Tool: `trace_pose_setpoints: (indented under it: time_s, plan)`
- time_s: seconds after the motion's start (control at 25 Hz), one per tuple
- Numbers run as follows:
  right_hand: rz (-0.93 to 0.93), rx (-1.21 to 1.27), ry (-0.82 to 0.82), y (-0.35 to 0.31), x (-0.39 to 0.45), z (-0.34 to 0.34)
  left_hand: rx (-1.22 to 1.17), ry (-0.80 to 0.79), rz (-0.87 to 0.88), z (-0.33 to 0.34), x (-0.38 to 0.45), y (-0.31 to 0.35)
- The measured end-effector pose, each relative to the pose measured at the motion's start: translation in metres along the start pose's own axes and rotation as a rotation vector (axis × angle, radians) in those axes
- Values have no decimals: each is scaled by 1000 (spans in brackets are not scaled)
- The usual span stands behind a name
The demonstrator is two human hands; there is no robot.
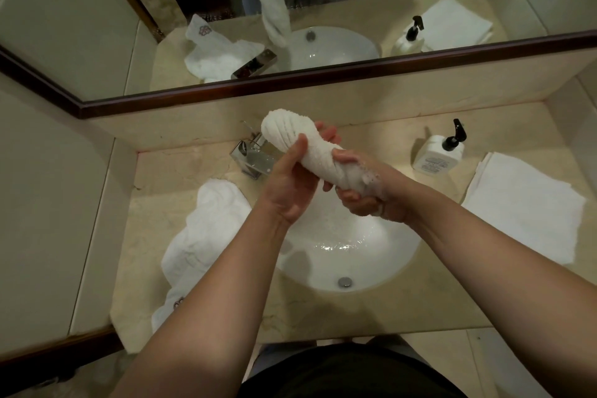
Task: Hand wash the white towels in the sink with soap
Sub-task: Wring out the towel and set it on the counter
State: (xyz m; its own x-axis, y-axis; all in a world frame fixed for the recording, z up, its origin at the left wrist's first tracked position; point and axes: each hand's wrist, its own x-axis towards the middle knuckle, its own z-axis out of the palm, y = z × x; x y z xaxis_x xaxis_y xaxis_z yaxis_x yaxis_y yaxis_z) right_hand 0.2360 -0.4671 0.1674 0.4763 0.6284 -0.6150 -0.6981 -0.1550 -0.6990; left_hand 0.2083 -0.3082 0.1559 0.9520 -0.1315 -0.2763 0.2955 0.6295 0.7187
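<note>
The twisted white towel [318, 152] is held above the sink [371, 255], sudsy at its lower end. The left hand [292, 184] grips its middle; the right hand [366, 189] grips the lower end. Counter-rotate both hands firmly, keeping the towel over the basin so runoff drains inside.

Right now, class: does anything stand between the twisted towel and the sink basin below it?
Nothing visible does. Both hands, left and right, grip the twisted towel directly above the open sink basin; the faucet sits off to the left.
</note>
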Motion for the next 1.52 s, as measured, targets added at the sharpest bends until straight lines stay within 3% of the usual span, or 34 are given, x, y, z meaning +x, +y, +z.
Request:
trace_pose_setpoints:
  time_s: [0.08,0.16,0.32,0.6,0.92,1.04,1.2,1.32,1.4,1.52]
  plan:
    - [43,60,-119,-3,-4,1,-64,-84,-11,4,2,1]
    - [30,86,-91,-3,-1,4,-18,-34,-9,14,5,1]
    - [-103,1,284,3,7,22,-102,373,-60,32,12,-2]
    - [-367,-186,598,27,26,28,-215,658,-52,42,22,-14]
    - [-305,-261,539,32,25,25,-15,816,-68,34,21,-25]
    - [-239,-196,410,24,11,26,137,732,-53,31,14,-18]
    - [-162,-71,226,8,1,12,103,163,41,11,2,-8]
    - [-92,-11,-6,3,-7,7,-68,-127,-11,10,1,5]
    - [-44,13,-48,-1,-12,9,-128,-107,8,20,3,9]
    - [-68,-66,206,-2,-7,18,-136,264,-21,33,8,4]
